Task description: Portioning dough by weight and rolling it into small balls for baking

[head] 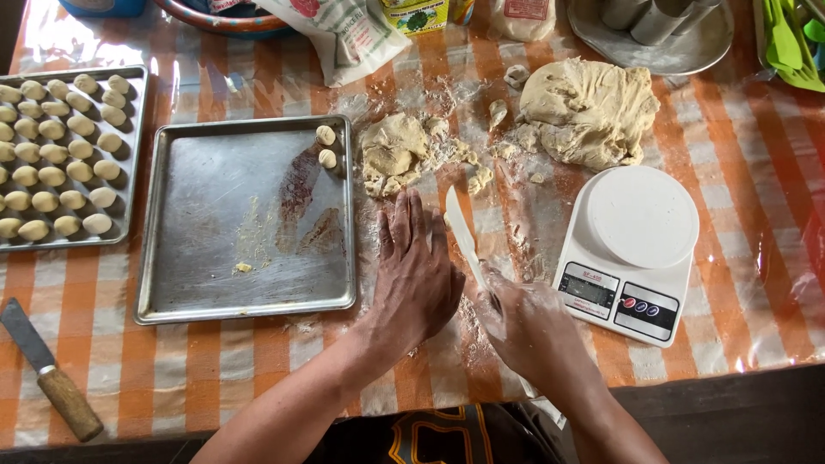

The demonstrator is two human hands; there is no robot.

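A table (756, 283) is covered with an orange and white checked cloth dusted with flour. The left hand (417, 275) is laid flat and open on the cloth, just beside an almost bare metal tray (215, 258). A white knife (464, 232) is gripped by the closed right hand (524, 322), near a small lump of dough (394, 153) and a white scale (632, 249)

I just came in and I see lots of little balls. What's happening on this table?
A person is working with dough. The left hand lies flat on the floury table, and the right hand holds a knife with a pale blade. A small dough lump and a big dough lump sit just beyond. The near tray holds only two dough balls; the far-left tray is nearly full. A white scale stands empty.
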